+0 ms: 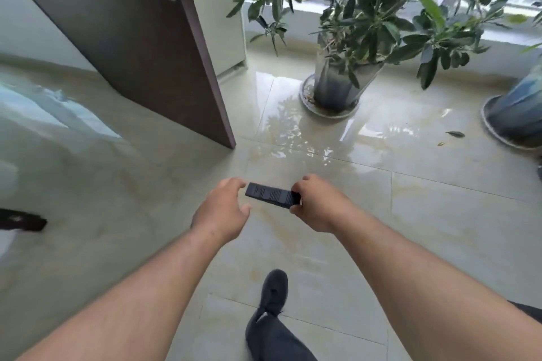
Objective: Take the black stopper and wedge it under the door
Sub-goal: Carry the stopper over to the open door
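The black stopper [268, 194] is a flat ridged wedge held in the air above the tiled floor. My right hand [318, 204] grips its right end. My left hand [224, 211] hovers at its left end with fingers curled apart, its fingertip close to the stopper's corner; contact is unclear. The dark brown door [140, 38] stands open at the upper left, its lower corner [231, 145] on the floor a short way beyond the stopper.
A large potted plant [337, 88] on a saucer stands past the door, and a second pot [516, 117] is at the right edge. A dark object [23, 221] lies at the left edge. My dark shoe [274, 291] steps on the glossy floor below my hands.
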{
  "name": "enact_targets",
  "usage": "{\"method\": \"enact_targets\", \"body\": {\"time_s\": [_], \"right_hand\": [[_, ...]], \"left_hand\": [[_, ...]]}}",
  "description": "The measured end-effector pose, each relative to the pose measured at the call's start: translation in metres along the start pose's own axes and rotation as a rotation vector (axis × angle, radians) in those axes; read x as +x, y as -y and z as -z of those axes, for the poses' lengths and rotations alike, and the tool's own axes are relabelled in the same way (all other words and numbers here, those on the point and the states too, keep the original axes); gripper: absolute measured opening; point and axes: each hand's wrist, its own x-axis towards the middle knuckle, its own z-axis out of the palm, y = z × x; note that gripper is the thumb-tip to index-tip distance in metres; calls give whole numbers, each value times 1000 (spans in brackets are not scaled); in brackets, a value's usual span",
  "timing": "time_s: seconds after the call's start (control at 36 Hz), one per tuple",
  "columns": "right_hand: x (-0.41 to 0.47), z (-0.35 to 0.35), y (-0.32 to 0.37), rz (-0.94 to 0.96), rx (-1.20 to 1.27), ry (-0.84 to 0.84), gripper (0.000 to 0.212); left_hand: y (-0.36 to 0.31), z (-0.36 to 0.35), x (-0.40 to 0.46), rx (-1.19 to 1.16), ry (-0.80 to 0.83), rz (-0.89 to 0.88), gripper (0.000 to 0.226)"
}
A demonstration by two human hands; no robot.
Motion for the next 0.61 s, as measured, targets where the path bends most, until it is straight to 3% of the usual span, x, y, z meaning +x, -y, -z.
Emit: {"method": "enact_targets", "body": {"time_s": [0.33, 0.44, 0.53, 0.61], "right_hand": [[133, 5, 97, 19, 50, 44, 36], [160, 2, 125, -5, 96, 36, 33], [181, 1, 150, -34, 132, 14, 28], [202, 0, 177, -70, 174, -3, 29]], "left_hand": [[77, 63, 99, -106, 26, 171, 21], [100, 76, 121, -251, 29, 229, 21], [114, 87, 138, -361, 37, 260, 2], [135, 94, 160, -447, 70, 279, 8]]}}
